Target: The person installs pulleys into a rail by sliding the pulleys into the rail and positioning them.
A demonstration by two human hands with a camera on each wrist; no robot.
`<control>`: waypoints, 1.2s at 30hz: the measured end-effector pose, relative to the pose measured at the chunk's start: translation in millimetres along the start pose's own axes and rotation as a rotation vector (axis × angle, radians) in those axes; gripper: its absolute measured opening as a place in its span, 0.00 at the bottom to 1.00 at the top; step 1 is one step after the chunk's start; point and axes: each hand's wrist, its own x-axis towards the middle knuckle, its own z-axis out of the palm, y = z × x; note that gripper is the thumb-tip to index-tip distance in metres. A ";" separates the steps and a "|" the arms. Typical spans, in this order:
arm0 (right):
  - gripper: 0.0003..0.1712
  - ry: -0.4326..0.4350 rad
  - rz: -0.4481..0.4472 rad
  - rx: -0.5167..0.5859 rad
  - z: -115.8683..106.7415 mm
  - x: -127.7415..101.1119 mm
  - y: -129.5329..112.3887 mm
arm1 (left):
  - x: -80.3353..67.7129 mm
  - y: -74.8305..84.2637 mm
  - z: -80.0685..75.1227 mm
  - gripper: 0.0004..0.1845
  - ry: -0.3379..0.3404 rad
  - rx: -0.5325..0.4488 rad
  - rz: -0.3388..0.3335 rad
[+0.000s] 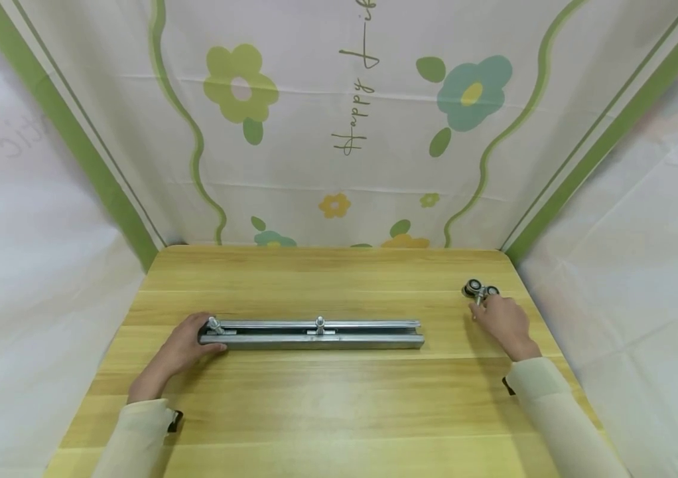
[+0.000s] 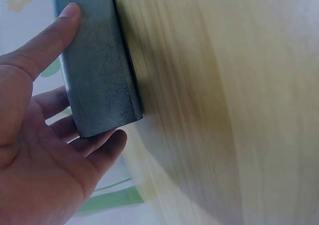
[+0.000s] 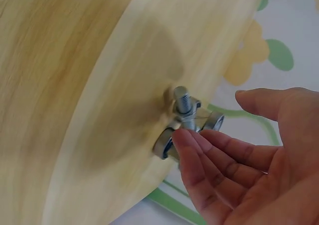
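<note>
A steel channel rail (image 1: 321, 342) lies lengthwise across the wooden table, its open slot facing up. Two upright bolts show in the slot, one at the left end (image 1: 215, 324) and one near the middle (image 1: 320, 325). My left hand (image 1: 180, 346) grips the rail's left end, with the thumb on the near wall and the fingers round the end and far side. At the far right, a roller trolley (image 3: 184, 110) with small wheels and a threaded bolt stands at the fingertips of my right hand (image 3: 239, 160). That hand's thumb is spread away from the trolley.
The wooden table (image 1: 327, 411) has rounded far corners. A white floral curtain (image 1: 327, 133) hangs behind it, and white sheets close in the left and right sides. The trolley is close to the table's right edge.
</note>
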 end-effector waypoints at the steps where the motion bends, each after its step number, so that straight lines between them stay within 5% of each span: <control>1: 0.30 -0.007 0.012 -0.001 -0.1 0.3 1.0 | 0.0 0.1 0.1 0.40 0.000 -0.002 -0.002; 20: 0.30 -0.061 0.140 -0.034 16.4 25.4 8.6 | -1.2 1.6 0.1 0.40 0.002 0.000 -0.016; 36: 0.18 -0.040 0.154 -0.066 15.7 28.7 13.5 | 0.9 -0.9 1.2 0.40 -0.003 -0.011 -0.021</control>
